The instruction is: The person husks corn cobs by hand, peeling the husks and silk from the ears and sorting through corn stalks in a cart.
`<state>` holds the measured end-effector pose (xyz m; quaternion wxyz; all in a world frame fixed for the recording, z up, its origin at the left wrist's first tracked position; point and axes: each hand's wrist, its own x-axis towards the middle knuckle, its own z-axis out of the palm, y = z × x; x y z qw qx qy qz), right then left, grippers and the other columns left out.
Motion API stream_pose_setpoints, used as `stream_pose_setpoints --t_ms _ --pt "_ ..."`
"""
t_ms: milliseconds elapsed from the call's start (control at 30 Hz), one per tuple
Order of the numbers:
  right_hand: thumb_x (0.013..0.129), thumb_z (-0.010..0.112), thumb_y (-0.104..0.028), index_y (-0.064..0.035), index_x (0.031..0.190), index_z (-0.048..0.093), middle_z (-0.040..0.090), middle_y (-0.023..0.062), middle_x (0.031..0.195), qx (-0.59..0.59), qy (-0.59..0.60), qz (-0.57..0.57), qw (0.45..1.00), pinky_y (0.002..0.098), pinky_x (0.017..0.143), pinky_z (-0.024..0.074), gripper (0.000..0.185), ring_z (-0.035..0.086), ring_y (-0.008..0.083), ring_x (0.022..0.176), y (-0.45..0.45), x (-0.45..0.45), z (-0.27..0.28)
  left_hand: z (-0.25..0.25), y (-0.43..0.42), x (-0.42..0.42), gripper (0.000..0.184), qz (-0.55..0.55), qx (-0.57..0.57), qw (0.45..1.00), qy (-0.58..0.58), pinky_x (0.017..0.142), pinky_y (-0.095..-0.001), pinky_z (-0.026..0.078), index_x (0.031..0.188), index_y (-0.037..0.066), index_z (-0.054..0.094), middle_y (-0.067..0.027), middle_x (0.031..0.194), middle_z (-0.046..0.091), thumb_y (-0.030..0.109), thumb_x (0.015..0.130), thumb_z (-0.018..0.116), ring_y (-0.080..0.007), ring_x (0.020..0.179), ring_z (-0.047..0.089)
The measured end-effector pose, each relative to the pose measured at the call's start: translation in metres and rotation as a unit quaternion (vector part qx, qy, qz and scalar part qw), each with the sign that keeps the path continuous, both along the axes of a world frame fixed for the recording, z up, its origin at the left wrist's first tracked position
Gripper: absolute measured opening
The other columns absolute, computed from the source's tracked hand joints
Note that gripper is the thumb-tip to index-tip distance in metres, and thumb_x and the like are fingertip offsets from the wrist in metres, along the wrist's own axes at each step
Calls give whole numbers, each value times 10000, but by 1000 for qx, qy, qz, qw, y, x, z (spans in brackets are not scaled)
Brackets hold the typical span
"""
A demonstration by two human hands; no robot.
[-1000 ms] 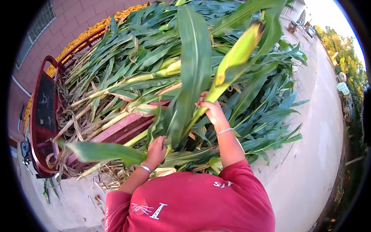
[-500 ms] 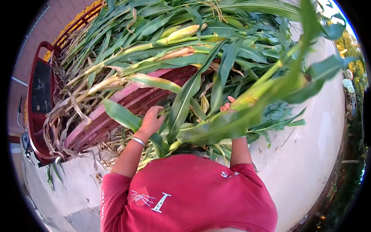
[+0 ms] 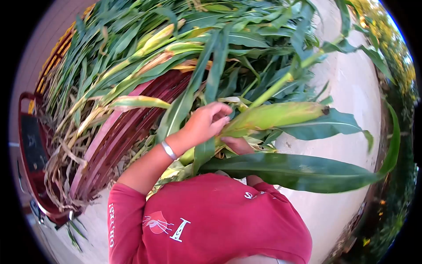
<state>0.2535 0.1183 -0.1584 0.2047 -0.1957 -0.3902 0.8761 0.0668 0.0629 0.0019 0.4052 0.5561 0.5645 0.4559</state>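
Note:
A green ear of corn (image 3: 281, 116) in its husk, brown at the tip, points right in front of me. It grows from a corn stalk (image 3: 274, 88) that slants from upper right toward my chest. My left hand (image 3: 209, 122) is closed at the base of the ear, its fingers curled; what lies inside them is hidden. Just below the ear base, my right hand (image 3: 237, 144) is wrapped at the stalk, partly covered by the ear and leaves. A long corn leaf (image 3: 290, 171) stretches across my right forearm, hiding most of it.
Left of my hands stands a red metal cart (image 3: 127, 127), heaped with cut corn stalks (image 3: 145, 48), some bearing ears. Dry leaves (image 3: 61, 176) hang over its end. Pale concrete ground (image 3: 347, 88) runs along the right, with plants (image 3: 391, 39) beyond it.
The stalk with its ear has turned and come nearer, so the ear shows plainly. My left hand has moved right to the ear base; my right hand has moved down and left beneath it.

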Motion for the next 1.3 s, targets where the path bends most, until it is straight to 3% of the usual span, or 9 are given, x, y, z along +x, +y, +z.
stream_pose_setpoints --t_ms 200,333,400,533,867,1000,1133,1233,1300 --pt "823 639 -85 -43 1018 619 607 23 971 46 -42 -19 998 286 857 445 200 566 139 933 -21 -19 10 56 85 71 507 -87 219 963 133 850 -396 492 1154 19 547 -171 1023 634 313 777 713 -322 939 629" --pt "818 674 -121 -23 1059 613 633 52 1021 38 -30 -21 999 296 901 436 267 569 158 973 -32 -22 -13 62 116 114 577 -136 217 961 106 859 -364 481 1204 24 523 -172 1068 619 375 789 716 -329 927 621" --pt "814 673 -106 -18 1105 581 623 52 998 44 -214 -31 975 300 904 438 317 571 157 963 -38 -15 -4 68 122 120 571 -200 84 970 107 868 -403 464 1135 -3 532 -203 1021 634 408 781 710 -358 983 607" --pt "807 665 -76 -23 1151 537 606 42 966 -17 -125 -78 989 296 887 445 371 574 151 936 -45 2 -12 51 108 110 543 -225 102 968 -39 837 -387 464 1131 -7 513 -207 999 629 391 812 698 -362 943 606" --pt "736 698 -6 -51 1027 525 589 24 903 174 -144 -246 943 266 752 464 342 570 123 854 -85 -14 -50 54 72 105 330 -129 126 983 38 741 -423 479 1057 38 575 -196 1004 606 342 932 551 -387 877 596" --pt "727 702 -8 -48 1024 528 592 26 892 216 -178 -250 927 269 739 468 346 573 123 838 -94 -10 -71 26 65 118 257 -83 269 958 -48 801 -358 457 1055 -23 581 -161 991 596 176 993 430 -317 849 576" --pt "717 705 -11 -45 1021 532 594 27 881 238 -197 -249 918 273 727 472 351 576 124 822 -102 -4 -82 20 59 123 263 -90 227 965 -93 813 -358 456 1044 -42 587 -183 1033 602 139 997 402 -321 869 576" --pt "710 707 -13 -42 1018 534 596 28 873 251 -206 -250 912 275 717 475 355 578 124 810 -104 1 -87 22 59 122 263 -34 269 959 -84 780 -362 467 1011 -35 599 -184 944 629 152 991 415 -324 810 587" --pt "705 709 -14 -40 1017 536 597 29 867 257 -213 -253 908 276 710 477 357 579 124 802 -108 4 -91 23 62 116 284 -2 159 985 72 740 -362 481 967 -25 600 -172 834 646 179 989 402 -334 754 608"
